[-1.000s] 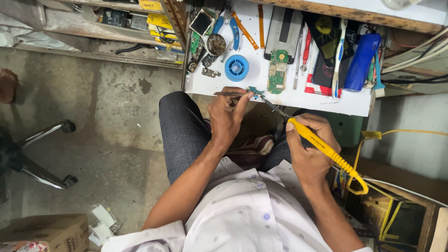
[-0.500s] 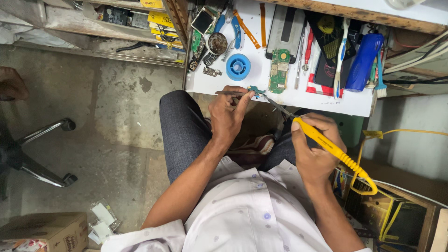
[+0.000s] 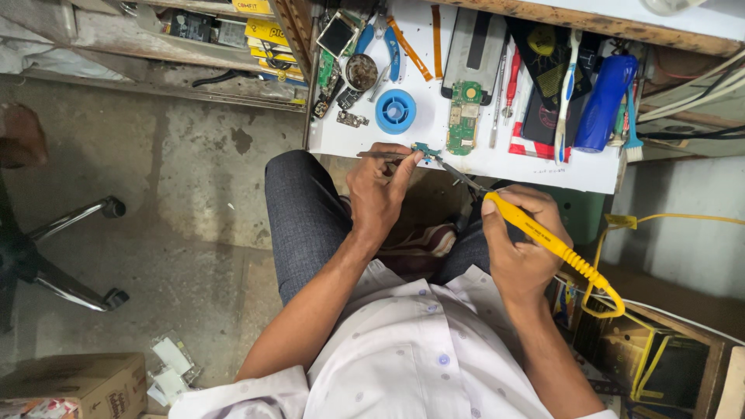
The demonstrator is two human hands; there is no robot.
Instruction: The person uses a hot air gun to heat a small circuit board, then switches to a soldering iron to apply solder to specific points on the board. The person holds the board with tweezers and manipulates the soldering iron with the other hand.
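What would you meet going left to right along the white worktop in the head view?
Blue solder reel → green circuit board → red-handled screwdriver → toothbrush → blue bottle.

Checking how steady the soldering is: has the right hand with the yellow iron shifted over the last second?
No. The right hand and yellow soldering iron stay put relative to the white bench edge.

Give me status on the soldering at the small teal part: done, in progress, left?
Done: phone opened, green circuit board lying bare on the white bench. In hand: left hand pins the small teal part with tweezers; right hand holds the yellow soldering iron, tip at the part. Left: joint quality can't be seen; board not yet reassembled.
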